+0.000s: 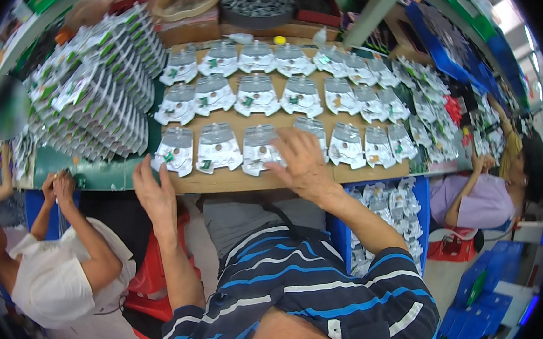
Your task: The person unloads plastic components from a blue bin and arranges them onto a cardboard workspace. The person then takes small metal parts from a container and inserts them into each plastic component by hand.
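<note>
Fingers point(291, 147): loosely spread on the right hand point(311, 171), thumb apart, over the right side of a silver piece point(255, 153); whether they touch it cannot be told. Those of the left hand point(158, 200) are parted and hold nothing, left of the silver piece.
Silver piece: lies in the front row on a cardboard sheet point(219, 184), near the sheet's front edge.
Neighbour risk: a sideways brush could knock the silver piece against the like piece point(219, 150) just left of it, jarring any loose small parts.
Edge risk: a pull toward the body could slide the silver piece off the counter point(108, 181), whose edge lies near.
Stack risk: the tall stack point(92, 95), well left of the silver piece, looks uneven; a bump might spill it.
Blue bin point(424, 226): right of the silver piece and nearer the body, filled with similar pieces.
</note>
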Action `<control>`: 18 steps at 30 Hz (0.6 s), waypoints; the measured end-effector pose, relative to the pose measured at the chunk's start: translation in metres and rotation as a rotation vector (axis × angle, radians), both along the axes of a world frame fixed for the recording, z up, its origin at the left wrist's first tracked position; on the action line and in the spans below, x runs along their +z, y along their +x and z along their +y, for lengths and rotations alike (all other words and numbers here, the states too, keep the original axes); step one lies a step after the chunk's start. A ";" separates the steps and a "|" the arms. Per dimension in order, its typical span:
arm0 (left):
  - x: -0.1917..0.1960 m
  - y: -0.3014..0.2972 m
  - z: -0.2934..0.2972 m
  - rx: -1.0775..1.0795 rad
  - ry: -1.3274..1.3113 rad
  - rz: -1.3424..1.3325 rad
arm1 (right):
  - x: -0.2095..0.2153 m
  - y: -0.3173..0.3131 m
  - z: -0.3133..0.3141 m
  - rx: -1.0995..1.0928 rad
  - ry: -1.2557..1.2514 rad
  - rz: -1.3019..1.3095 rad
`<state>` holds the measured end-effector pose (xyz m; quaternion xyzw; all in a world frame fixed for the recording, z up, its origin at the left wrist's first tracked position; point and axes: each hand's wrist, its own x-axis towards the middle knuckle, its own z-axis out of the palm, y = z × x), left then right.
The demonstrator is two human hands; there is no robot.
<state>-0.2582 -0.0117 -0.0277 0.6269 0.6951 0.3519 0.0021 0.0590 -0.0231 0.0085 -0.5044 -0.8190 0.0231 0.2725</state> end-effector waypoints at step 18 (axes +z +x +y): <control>-0.014 0.128 -0.009 -0.639 -0.011 0.227 | -0.015 0.105 -0.029 -0.497 0.178 -0.032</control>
